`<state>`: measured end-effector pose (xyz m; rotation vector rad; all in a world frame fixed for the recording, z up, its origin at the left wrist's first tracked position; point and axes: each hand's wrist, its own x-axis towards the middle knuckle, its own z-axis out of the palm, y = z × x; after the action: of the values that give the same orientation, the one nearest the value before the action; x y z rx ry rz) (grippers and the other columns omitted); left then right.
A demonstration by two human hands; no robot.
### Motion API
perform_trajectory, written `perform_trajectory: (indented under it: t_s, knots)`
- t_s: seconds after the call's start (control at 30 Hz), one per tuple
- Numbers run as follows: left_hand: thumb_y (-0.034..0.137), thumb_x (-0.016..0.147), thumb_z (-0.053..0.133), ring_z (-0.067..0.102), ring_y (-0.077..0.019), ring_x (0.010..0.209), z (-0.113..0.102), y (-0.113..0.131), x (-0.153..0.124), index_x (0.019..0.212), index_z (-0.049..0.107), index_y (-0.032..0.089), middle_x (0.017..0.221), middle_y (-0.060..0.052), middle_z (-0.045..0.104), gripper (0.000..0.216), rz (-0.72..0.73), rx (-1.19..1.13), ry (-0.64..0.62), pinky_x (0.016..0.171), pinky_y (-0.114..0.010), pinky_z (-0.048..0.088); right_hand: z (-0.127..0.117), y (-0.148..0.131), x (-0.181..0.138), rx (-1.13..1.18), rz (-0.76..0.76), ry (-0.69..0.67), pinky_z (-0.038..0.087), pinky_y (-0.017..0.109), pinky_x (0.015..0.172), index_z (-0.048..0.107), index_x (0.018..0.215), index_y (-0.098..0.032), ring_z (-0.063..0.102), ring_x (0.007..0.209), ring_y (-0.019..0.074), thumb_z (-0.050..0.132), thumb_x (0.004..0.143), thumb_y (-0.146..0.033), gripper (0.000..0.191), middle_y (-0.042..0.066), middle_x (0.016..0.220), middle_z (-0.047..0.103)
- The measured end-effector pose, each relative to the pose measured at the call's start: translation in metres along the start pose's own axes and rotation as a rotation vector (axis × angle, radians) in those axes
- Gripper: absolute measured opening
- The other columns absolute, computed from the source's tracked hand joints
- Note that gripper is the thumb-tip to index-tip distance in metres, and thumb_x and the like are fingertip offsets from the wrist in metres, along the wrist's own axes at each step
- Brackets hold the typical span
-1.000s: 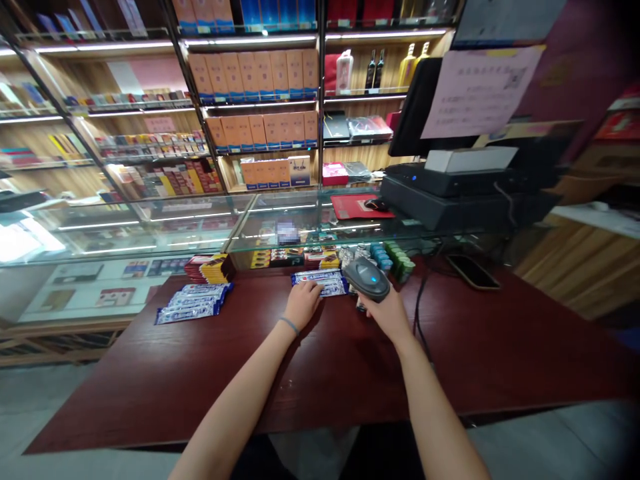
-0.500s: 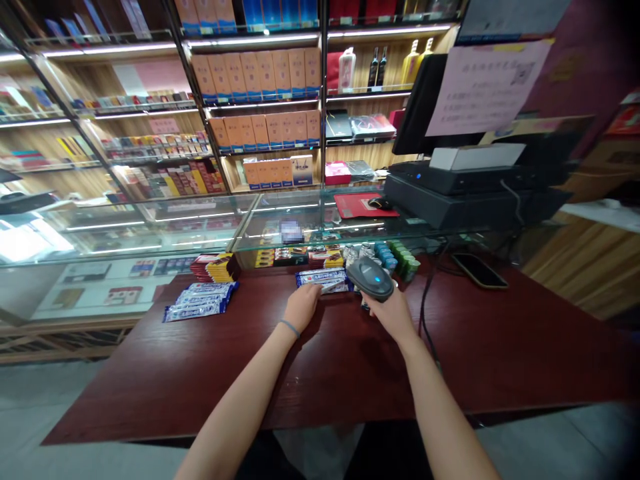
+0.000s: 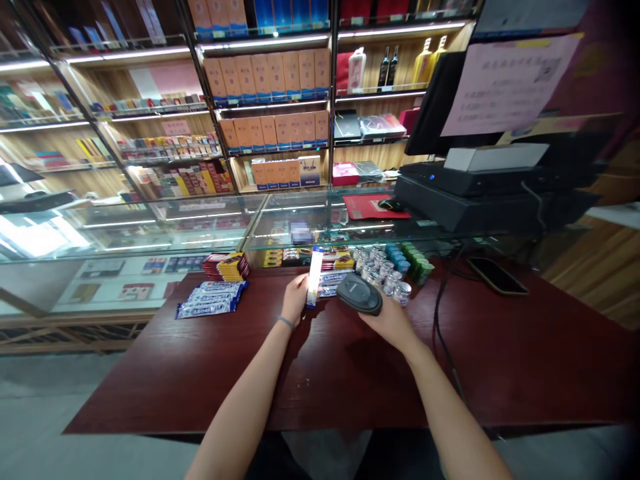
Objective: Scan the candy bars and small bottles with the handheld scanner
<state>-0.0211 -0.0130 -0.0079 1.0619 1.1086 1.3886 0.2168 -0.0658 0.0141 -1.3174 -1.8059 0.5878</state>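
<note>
The left hand [image 3: 295, 297] pinches one blue-and-white snack packet [image 3: 315, 277]; the right hand [image 3: 393, 323], apart from it, grips one barcode scanner [image 3: 359, 294]. Just beyond lie more blue packets [image 3: 336, 283], overlapping too much to count, beside rows of silver-topped containers [image 3: 384, 267]. Further out: one phone [image 3: 497, 275] and one pink notice [image 3: 510, 87], its print too blurred to read. Tabletop [image 3: 345, 393] stretches from the hands to its near edge.

Bright strip lights [image 3: 265, 44] line the shelves [image 3: 113, 73] above a dimmer desk [image 3: 340, 390].
Glare whitens the far-left glass counter [image 3: 130, 235]; soft shadows mark the desk; print on the pink notice [image 3: 507, 87] blurs; right corners darken.
</note>
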Motion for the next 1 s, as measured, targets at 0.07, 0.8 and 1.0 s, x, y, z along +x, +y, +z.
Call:
perform_trajectory:
  t_s: [0.07,0.8,1.0]
  knots:
    - [0.041,0.088,0.058,0.062,-0.0128,0.057,0.001,0.001,-0.001,0.108,0.070,0.015,0.081,-0.005,0.073,0.035,-0.002,0.012,0.006,0.050,-0.022,0.049,0.000,0.001,0.000,-0.006,0.000,-0.005,0.053,0.040,0.089,0.055,0.127,-0.026,0.068,0.103,0.0268,0.068,0.073,-0.031,0.056,0.006,0.108,0.073]
    - [0.030,0.085,0.064,0.065,-0.0206,0.101,-0.103,0.075,-0.017,0.114,0.064,0.020,0.111,-0.009,0.069,0.030,0.489,0.664,0.105,0.092,-0.037,0.052,0.005,-0.008,-0.001,0.054,-0.019,0.092,0.052,0.039,0.086,0.053,0.118,-0.025,0.068,0.095,0.0257,0.064,0.073,-0.036,0.048,0.005,0.101,0.072]
    - [0.027,0.095,0.048,0.060,-0.0220,0.114,-0.216,0.077,-0.067,0.123,0.060,0.025,0.122,-0.008,0.064,0.030,0.611,1.304,0.037,0.100,-0.039,0.047,0.011,-0.018,-0.005,-0.012,-0.049,0.072,0.051,0.034,0.076,0.054,0.109,-0.027,0.068,0.089,0.0253,0.064,0.072,-0.040,0.041,0.003,0.095,0.072]
